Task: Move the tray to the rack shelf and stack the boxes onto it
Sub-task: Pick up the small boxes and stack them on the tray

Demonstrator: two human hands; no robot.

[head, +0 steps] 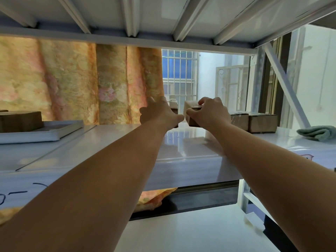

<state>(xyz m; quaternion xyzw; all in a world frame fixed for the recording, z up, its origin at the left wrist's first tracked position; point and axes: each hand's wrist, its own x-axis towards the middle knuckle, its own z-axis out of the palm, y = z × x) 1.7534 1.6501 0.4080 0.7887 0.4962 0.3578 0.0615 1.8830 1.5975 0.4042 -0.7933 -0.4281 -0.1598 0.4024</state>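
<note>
While both arms reach deep over the rack shelf [181, 151], I see my right hand [209, 111] clamped on a brown box [189, 106]; my left hand [160, 111] spreads loose fingers beside it. At far left, the white tray [54, 130] carries 1 box [20, 120].

The white rack shelf [190, 142] carries a tray [54, 130] at left; cardboard boxes [261, 122] and a folded cloth [317, 132] at right.

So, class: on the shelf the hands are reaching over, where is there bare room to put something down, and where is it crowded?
Bare: the shelf between the tray on the left and the hands, plus the front edge. Crowded: the back right, where both hands meet at the boxes, with the cloth beyond.
</note>
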